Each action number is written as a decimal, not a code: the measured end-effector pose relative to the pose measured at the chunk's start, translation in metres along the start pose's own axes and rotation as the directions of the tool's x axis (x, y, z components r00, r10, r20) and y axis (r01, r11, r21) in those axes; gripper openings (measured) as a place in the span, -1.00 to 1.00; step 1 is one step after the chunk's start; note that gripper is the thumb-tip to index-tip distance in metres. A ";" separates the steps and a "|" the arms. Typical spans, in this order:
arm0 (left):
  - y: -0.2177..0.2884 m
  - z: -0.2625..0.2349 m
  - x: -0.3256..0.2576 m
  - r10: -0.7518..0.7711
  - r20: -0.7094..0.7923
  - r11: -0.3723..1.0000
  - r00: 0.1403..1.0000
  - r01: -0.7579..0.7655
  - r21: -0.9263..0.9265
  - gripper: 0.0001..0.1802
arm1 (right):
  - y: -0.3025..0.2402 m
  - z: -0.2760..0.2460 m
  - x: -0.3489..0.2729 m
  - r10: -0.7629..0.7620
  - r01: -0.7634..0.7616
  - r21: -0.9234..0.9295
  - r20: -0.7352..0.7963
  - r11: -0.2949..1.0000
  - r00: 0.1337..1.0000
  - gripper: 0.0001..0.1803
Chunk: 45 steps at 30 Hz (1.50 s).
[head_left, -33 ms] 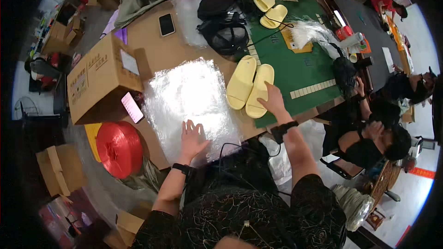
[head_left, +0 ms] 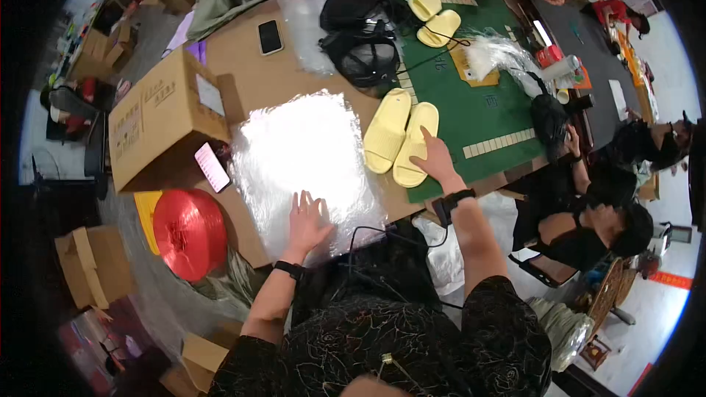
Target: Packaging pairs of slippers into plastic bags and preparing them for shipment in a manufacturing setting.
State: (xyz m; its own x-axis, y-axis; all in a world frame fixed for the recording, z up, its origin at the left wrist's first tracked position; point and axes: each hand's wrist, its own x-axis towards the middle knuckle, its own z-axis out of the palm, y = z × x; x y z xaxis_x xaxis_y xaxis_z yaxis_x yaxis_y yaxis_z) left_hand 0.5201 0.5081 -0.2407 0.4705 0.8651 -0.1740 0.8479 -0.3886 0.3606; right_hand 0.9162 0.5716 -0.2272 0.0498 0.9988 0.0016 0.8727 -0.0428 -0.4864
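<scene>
While the left hand [head_left: 305,222] lies flat and open, pinning the crinkled clear plastic sheet [head_left: 305,154] at worktop centre, the right hand [head_left: 434,160], fingers spread, presses the pale yellow foam slippers [head_left: 401,138] at three o'clock, grasping nothing.

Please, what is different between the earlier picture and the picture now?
Nothing visibly changed. The left hand lies flat on the shiny clear plastic sheet, and the right hand rests on the near pair of pale yellow foam slippers, as before. The brown cardboard box and red twine spool kept their places.
</scene>
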 end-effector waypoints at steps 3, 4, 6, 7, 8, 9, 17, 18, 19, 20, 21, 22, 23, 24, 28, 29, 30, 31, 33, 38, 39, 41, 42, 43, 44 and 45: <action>-0.004 0.007 -0.035 -0.025 -0.043 0.998 0.999 0.023 -0.057 -0.20 | -0.020 0.008 0.017 0.049 -0.059 0.043 0.211 0.997 0.976 -0.01; -0.001 0.003 -0.043 -0.033 -0.013 0.996 0.999 0.032 -0.078 -0.21 | -0.026 0.015 0.021 0.102 -0.115 0.036 0.262 0.993 0.960 -0.03; 0.004 -0.004 -0.051 -0.084 0.020 0.991 0.996 0.086 -0.105 -0.23 | -0.033 0.026 0.030 0.173 -0.175 -0.021 0.296 0.984 0.939 -0.13; -0.001 0.002 -0.058 -0.062 0.062 0.993 0.996 0.068 -0.096 -0.21 | -0.037 0.030 0.033 0.235 -0.218 -0.090 0.313 0.972 0.920 -0.21; -0.009 0.007 -0.064 -0.037 0.103 0.995 0.994 0.046 -0.087 -0.19 | -0.042 0.032 0.034 0.298 -0.258 -0.160 0.322 0.953 0.899 -0.29; -0.015 0.012 -0.067 -0.020 0.094 0.994 0.995 0.030 -0.102 -0.18 | -0.045 0.032 0.030 0.289 -0.261 -0.142 0.250 0.955 0.924 -0.42; -0.029 0.027 -0.068 0.013 0.126 1.000 0.992 -0.013 -0.004 -0.08 | -0.062 0.011 -0.019 0.494 -0.611 0.574 0.369 0.546 0.788 -0.60; -0.034 0.033 -0.071 0.006 0.123 1.000 0.992 -0.006 -0.006 -0.08 | -0.075 0.012 -0.023 0.436 -0.681 0.630 0.528 0.375 0.729 -0.64; -0.033 0.030 -0.068 0.009 0.173 1.000 0.985 -0.009 -0.005 -0.08 | -0.098 0.019 -0.033 0.360 -0.621 0.777 0.553 0.103 0.751 -0.72; -0.032 0.026 -0.066 0.017 0.221 1.000 0.975 -0.017 -0.001 -0.08 | -0.105 0.023 -0.039 0.256 -0.626 0.780 0.604 0.004 0.755 -0.75; -0.040 0.031 -0.073 0.023 0.197 1.000 0.980 -0.022 -0.010 -0.07 | -0.141 0.029 -0.041 0.226 -0.629 0.775 0.625 -0.061 0.748 -0.76; -0.045 0.033 -0.076 0.014 0.196 1.000 0.980 -0.012 -0.010 -0.07 | -0.177 0.032 -0.045 0.199 -0.629 0.768 0.640 -0.125 0.742 -0.76; -0.042 0.030 -0.069 0.062 0.200 0.998 0.978 -0.058 -0.025 -0.05 | -0.169 0.050 -0.046 0.155 -0.606 0.793 0.607 -0.057 0.780 -0.70; -0.041 0.028 -0.065 0.100 0.203 0.995 0.974 -0.095 -0.035 -0.03 | -0.161 0.070 -0.046 0.100 -0.581 0.814 0.577 0.010 0.810 -0.64; -0.054 0.034 -0.073 0.150 0.153 0.989 0.977 -0.147 -0.033 -0.03 | -0.202 0.112 -0.049 0.319 -0.454 0.593 0.324 0.665 0.891 -0.41; -0.054 0.033 -0.074 0.166 0.139 0.986 0.976 -0.161 -0.050 -0.04 | -0.201 0.117 -0.044 0.370 -0.501 0.394 0.363 0.770 0.855 -0.28; -0.054 0.031 -0.074 0.182 0.125 0.982 0.975 -0.175 -0.066 -0.04 | -0.201 0.122 -0.039 0.367 -0.500 0.396 0.365 0.770 0.856 -0.28; -0.053 0.029 -0.075 0.189 0.083 0.980 0.979 -0.183 -0.073 -0.05 | -0.204 0.129 -0.036 0.297 -0.367 0.247 0.280 0.897 0.913 -0.24; -0.049 0.025 -0.076 0.181 0.111 0.982 0.977 -0.173 -0.075 -0.05 | -0.207 0.138 -0.033 0.195 -0.217 0.079 0.223 0.973 0.955 -0.21; -0.058 0.043 -0.079 0.163 0.150 0.987 0.975 -0.161 -0.022 0.02 | -0.224 0.158 -0.025 0.035 -0.036 0.011 0.114 0.999 0.993 -0.29; -0.060 0.048 -0.082 0.157 0.126 0.987 0.979 -0.151 -0.058 0.08 | -0.227 0.160 -0.022 0.029 -0.022 -0.059 0.119 0.998 0.992 -0.37; -0.054 0.048 -0.082 0.133 0.159 0.991 0.978 -0.129 -0.039 0.09 | -0.228 0.162 -0.015 0.084 -0.062 -0.167 0.131 0.984 0.988 -0.45; -0.052 0.048 -0.079 0.110 0.196 0.994 0.974 -0.107 -0.024 0.09 | -0.226 0.161 -0.012 0.081 -0.059 -0.165 0.129 0.985 0.988 -0.45; -0.036 0.028 -0.074 0.061 0.274 0.998 0.960 -0.066 0.011 0.06 | -0.216 0.159 -0.010 0.102 -0.079 -0.138 0.176 0.987 0.979 -0.47; -0.034 0.027 -0.073 0.053 0.274 0.998 0.960 -0.059 0.013 0.06 | -0.218 0.156 -0.009 0.101 -0.079 -0.105 0.230 0.991 0.968 -0.48; -0.033 0.027 -0.074 0.036 0.258 0.998 0.966 -0.046 0.031 0.02 | -0.219 0.153 -0.007 0.104 -0.087 -0.074 0.271 0.993 0.957 -0.51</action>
State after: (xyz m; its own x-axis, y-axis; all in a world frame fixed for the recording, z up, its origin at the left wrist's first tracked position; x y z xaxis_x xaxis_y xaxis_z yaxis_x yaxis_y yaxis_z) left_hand 0.4637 0.4485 -0.2645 0.5480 0.7395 -0.3909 0.8326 -0.4374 0.3398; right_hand 0.6508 0.5775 -0.2543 0.0073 0.9583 -0.2857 0.8986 -0.1315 -0.4185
